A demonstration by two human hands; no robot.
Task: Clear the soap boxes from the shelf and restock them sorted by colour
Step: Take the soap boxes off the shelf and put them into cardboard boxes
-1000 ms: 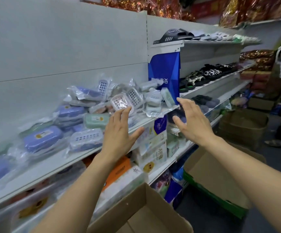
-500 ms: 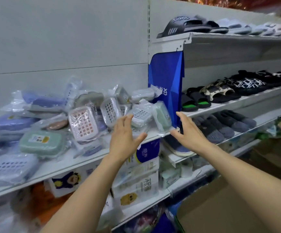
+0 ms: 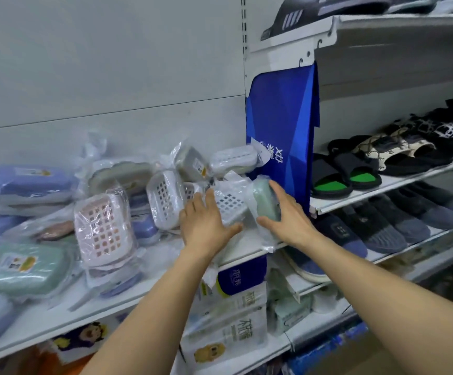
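Two bare forearms reaching up from 6 o'clock toward the right end of the white shelf (image 3: 57, 320). Left hand (image 3: 206, 226) spread flat, fingers straight, pressing against the white perforated soap box (image 3: 229, 204) wrapped in clear plastic, thumb stretched toward 3 o'clock beneath it. Right hand (image 3: 287, 215) just at 3 o'clock of that, fingers extended and lying along the side of the green soap box (image 3: 264, 203), thumb under its lower edge; cupping rather than a firm grip, with no curled fingers plainly seen. Green box standing on edge, tilted, touching the white perforated one, at the shelf's right end beside the blue bag (image 3: 282, 125), which hangs at 12 o'clock of the right hand.

Loose pile of wrapped soap boxes stretching toward 9 o'clock: pink perforated box (image 3: 102, 228) leaning upright, another white perforated box (image 3: 163, 198) beside it, large green box (image 3: 22, 266) lying flat near the front edge, purple box (image 3: 27, 182) on top at 10 o'clock, pale box (image 3: 233, 158) at the back against the wall.

At 3 o'clock, separate shelves with dark slippers (image 3: 360, 171). At 6 o'clock, below the soap shelf, tissue packs (image 3: 230, 307).
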